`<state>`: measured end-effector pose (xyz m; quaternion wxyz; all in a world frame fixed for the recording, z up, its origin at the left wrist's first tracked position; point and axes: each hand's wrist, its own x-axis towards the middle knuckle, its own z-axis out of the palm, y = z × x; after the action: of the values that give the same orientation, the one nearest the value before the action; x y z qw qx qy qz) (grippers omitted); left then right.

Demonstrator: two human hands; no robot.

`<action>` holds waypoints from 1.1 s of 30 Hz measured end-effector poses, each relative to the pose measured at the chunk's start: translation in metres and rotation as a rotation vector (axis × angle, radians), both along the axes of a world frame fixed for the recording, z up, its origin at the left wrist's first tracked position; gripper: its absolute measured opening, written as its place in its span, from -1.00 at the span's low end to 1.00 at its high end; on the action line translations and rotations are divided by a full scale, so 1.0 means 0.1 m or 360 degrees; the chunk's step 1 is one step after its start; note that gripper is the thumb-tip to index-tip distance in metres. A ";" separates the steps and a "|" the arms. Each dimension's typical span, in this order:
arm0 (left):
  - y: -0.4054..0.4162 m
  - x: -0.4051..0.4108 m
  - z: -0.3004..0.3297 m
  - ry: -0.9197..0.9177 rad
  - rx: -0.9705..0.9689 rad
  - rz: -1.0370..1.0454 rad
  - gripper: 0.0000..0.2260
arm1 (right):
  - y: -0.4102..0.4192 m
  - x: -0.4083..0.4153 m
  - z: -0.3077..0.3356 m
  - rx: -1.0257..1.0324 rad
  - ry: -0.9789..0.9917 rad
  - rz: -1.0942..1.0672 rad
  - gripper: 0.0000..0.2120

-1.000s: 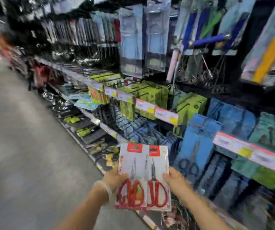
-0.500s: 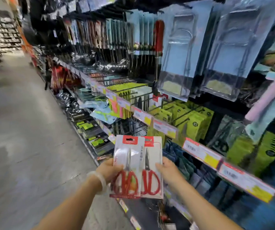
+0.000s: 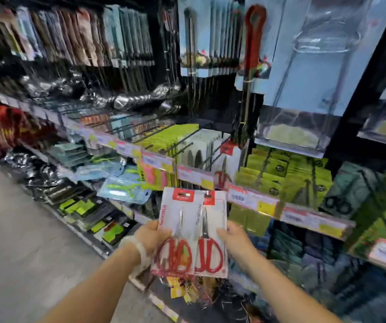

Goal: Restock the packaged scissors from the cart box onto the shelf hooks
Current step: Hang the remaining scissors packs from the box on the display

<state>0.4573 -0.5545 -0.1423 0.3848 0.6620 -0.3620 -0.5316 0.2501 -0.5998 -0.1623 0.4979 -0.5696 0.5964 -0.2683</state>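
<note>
Two white carded packs of red-handled scissors (image 3: pixel 190 231) are fanned side by side in front of the shelf. My left hand (image 3: pixel 151 235) grips the left pack at its left edge. My right hand (image 3: pixel 231 236) holds the right pack at its right edge. Behind them, on a shelf hook (image 3: pixel 210 157), hang matching white packs of red scissors (image 3: pixel 227 169), just above the price rail. The cart box is out of view.
Price rails (image 3: pixel 255 199) with red and yellow tags run along the shelf fronts. Green carded packs (image 3: pixel 285 173) hang to the right, large clear blister packs (image 3: pixel 308 66) above. Bare wire hooks (image 3: pixel 122 127) stick out left of centre. The grey aisle floor (image 3: pixel 24 241) lies to the left.
The view has moved left along the shelf and closer to it. Both hands still hold the two packs, now in front of the hook with matching red scissors.
</note>
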 end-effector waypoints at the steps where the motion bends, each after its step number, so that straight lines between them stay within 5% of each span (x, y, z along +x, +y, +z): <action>1: -0.09 0.11 0.02 -0.0002 -0.0003 -0.0052 -0.89 | -0.05 0.10 0.04 -0.0007 -0.0024 -0.0034 -0.77; 8: -0.48 0.58 0.05 0.0072 0.0045 -0.0297 -0.72 | -0.22 0.47 0.16 -0.0061 -0.0089 -0.0274 -0.71; 20: -0.74 0.86 -0.09 0.0233 0.0181 -0.0498 -0.75 | -0.23 0.56 0.13 -0.0301 -0.0148 -0.0460 -0.81; 26: -0.83 0.71 -0.07 0.0290 0.0162 -0.0516 -0.81 | -0.38 0.57 0.10 -0.0159 -0.0107 -0.0525 -0.87; 30: -0.83 0.66 -0.07 0.0228 0.0158 -0.0526 -0.79 | -0.56 0.58 0.17 0.0106 0.0186 -0.0644 -0.53; 33: -0.83 0.60 -0.11 0.0195 0.0118 -0.0529 -0.75 | -0.50 0.57 0.18 0.0093 0.0094 -0.0732 -0.50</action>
<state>0.5173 -0.6371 -0.1529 0.2882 0.5734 -0.4224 -0.6402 0.3074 -0.6499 -0.1444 0.4223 -0.4117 0.7323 -0.3404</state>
